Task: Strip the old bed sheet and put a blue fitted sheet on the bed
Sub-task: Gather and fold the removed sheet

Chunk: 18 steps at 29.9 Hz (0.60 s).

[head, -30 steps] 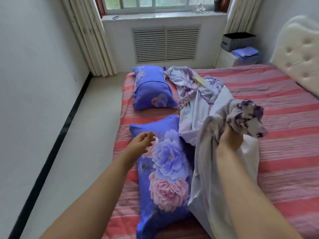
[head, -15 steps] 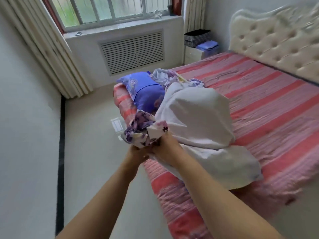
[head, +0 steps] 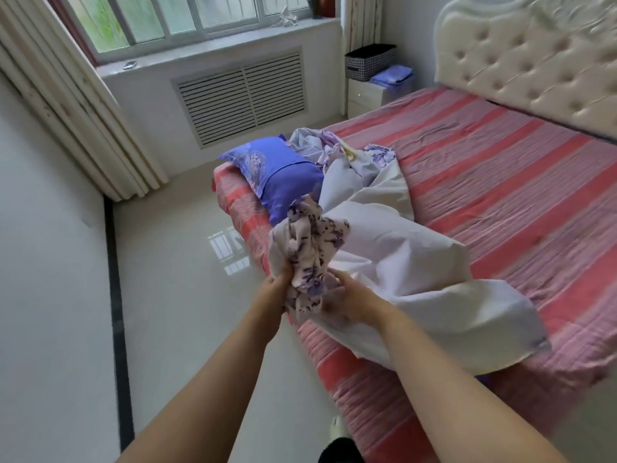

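Old bed sheet (head: pixel 384 262): bunched, floral end gripped by left hand (head: pixel 277 289) and right hand (head: pixel 347 300), fingers of both curled round the cloth at the near bed edge; rest trailing across striped mattress (head: pixel 500 182) toward blue pillow (head: pixel 283 172). Best gathered hand over hand, kept off the pillow, lifted clear in one bundle. Folded blue fabric on nightstand (head: pixel 367 93), probably the fitted sheet.

Bright, soft daylight from window (head: pixel 187 18) far beyond my fingers (head: pixel 337 279). Glare patch on floor (head: pixel 230 252) just left of them. Shadows faint. Wide-angle bend at edges; slight blur w/ compression throughout.
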Each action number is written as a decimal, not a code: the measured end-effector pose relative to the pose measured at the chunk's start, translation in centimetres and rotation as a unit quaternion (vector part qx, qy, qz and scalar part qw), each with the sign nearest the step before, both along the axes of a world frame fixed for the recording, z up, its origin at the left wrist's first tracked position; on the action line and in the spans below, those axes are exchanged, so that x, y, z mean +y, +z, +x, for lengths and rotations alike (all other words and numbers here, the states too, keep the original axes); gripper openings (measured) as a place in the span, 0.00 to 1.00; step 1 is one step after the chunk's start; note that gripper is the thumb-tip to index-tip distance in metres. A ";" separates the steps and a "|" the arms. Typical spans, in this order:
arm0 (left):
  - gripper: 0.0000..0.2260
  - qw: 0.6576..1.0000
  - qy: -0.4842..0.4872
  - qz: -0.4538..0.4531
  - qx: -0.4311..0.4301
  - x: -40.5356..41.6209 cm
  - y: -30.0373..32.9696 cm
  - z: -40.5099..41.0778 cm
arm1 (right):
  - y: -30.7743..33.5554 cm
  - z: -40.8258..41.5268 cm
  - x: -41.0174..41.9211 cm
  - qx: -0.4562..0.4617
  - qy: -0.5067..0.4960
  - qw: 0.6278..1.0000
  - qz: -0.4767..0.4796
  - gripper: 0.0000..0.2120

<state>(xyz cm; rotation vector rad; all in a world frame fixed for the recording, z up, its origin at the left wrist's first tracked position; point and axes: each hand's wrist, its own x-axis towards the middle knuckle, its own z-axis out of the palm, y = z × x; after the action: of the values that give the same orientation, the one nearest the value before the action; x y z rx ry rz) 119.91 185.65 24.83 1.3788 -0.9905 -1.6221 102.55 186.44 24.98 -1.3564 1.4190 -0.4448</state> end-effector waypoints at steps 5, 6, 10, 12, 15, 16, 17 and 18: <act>0.23 0.996 0.050 0.053 0.045 -9.6 0.5 -1.8 | -0.5 -2.2 -8.2 0.149 -0.019 0.987 -0.052 0.10; 0.22 0.995 0.055 0.057 0.062 -11.3 0.7 -2.0 | -0.5 -3.0 -10.1 0.164 -0.045 0.982 -0.087 0.12; 0.40 0.986 0.030 0.075 0.143 -17.3 1.4 -3.2 | 0.8 -5.3 -16.1 0.124 -0.103 0.974 -0.162 0.15; 0.37 0.985 -0.040 0.068 0.151 -19.2 1.5 -3.9 | 1.3 -5.9 -18.2 0.095 -0.144 0.970 -0.169 0.17; 0.20 0.991 -0.073 0.053 0.094 -22.0 1.5 -5.7 | 1.6 -7.1 -20.6 0.046 -0.235 0.959 -0.150 0.18; 0.20 0.994 -0.057 0.043 0.081 -23.0 1.5 -6.2 | 1.7 -7.8 -21.3 0.034 -0.270 0.951 -0.146 0.18; 0.20 0.997 -0.032 0.035 0.058 -24.2 1.4 -6.5 | 2.0 -8.5 -22.0 0.019 -0.308 0.940 -0.146 0.17; 0.20 0.999 -0.002 0.033 0.036 -25.4 1.6 -6.9 | 2.4 -9.3 -22.7 0.003 -0.351 0.925 -0.145 0.17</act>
<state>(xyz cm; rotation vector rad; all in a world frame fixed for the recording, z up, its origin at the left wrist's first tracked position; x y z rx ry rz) 113.00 160.30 26.38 1.3524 -0.9052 -1.7099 93.22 163.72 27.37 -1.0276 1.8838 -1.1563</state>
